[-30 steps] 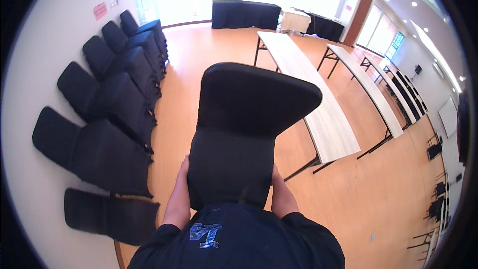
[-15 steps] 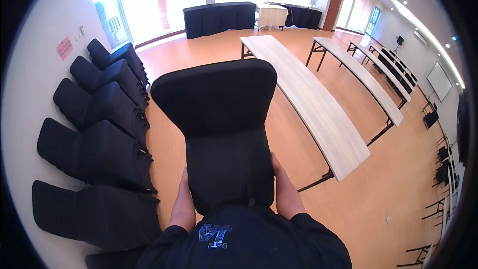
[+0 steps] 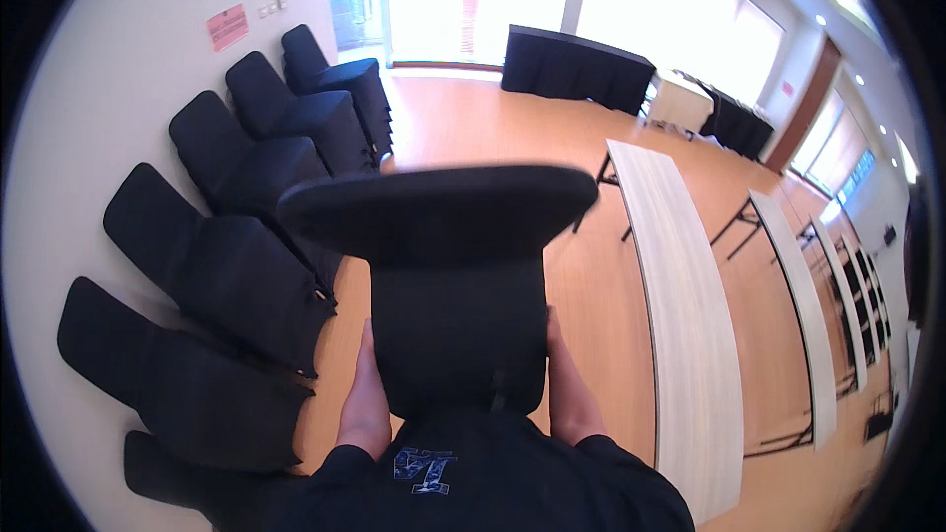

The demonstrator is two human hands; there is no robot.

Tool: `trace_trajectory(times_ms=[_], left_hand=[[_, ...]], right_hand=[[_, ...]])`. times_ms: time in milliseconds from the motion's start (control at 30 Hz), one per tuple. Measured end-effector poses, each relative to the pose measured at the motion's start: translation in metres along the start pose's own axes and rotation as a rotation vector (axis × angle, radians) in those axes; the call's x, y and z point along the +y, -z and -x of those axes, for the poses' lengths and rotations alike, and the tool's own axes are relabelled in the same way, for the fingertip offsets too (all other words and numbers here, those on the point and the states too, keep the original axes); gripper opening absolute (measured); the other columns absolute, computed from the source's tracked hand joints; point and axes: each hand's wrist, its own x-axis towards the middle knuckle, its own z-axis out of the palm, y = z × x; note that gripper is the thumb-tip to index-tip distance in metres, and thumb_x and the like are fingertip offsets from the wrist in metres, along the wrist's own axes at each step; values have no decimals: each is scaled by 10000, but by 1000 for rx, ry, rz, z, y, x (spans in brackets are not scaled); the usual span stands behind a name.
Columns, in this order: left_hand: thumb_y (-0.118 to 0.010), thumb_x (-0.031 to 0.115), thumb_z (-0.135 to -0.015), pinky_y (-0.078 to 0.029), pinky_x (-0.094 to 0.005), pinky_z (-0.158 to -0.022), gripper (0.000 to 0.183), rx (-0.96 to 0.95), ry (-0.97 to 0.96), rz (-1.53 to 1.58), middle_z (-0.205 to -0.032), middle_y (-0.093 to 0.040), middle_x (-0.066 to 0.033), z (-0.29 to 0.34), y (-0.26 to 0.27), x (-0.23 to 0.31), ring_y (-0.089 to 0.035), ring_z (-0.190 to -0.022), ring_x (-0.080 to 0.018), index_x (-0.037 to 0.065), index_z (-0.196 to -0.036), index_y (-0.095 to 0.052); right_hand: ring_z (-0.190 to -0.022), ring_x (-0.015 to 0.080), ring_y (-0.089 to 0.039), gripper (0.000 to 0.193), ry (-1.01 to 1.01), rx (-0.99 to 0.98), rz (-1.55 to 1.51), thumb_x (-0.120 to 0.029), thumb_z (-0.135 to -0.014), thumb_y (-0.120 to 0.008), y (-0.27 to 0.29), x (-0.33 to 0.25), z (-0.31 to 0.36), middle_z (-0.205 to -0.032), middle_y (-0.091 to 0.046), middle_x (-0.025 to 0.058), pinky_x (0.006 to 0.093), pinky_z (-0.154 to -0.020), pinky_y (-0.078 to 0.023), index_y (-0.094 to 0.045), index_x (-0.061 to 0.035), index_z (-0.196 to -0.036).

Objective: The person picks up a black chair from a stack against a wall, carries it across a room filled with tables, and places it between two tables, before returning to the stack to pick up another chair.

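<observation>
A black cloth-covered chair (image 3: 458,335) is held against the front of my body, its seat close to my chest and its backrest on the far side. My left hand (image 3: 369,340) grips the left side of the seat, and my right hand (image 3: 553,323) has hold of the right side. Fingers of both hands are mostly hidden behind and under the seat. The chair's legs are out of sight beneath it.
Stacks of black covered chairs (image 3: 232,266) line the wall at left. Long pale folding tables (image 3: 680,315) stand in rows at right. A black-draped table (image 3: 576,69) and a cream-draped one (image 3: 680,101) are by the windows. Wooden floor (image 3: 443,118) lies ahead.
My view has swung left, so the tables and windows sit farther right in the picture. The held chair stays in both hands; its backrest now looks lower and more foreshortened.
</observation>
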Motion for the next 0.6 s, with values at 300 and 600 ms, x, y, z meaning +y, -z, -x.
trace_trajectory(times_ms=[300, 600], left_hand=[[-336, 308, -875, -433, -335, -806, 445, 80, 18, 19, -998, -567, -159, -141, -25, 30, -538, -955, -228, -45, -1091, -501], [-343, 299, -875, -436, -330, -804, 435, -40, 52, -132, -998, -568, -154, -378, -70, 106, -539, -953, -225, -43, -1096, -497]], right_hand=[[-826, 224, -544, 409, -77, 105, 45, -325, -856, -370, 12, -13, -140, -977, -555, 100, 349, -757, -451, -512, 7, -1050], [-883, 189, -526, 378, -115, 253, -284, -257, -845, -427, -4, -66, -255, -988, -548, 103, 342, -699, -462, -498, 31, -1079]])
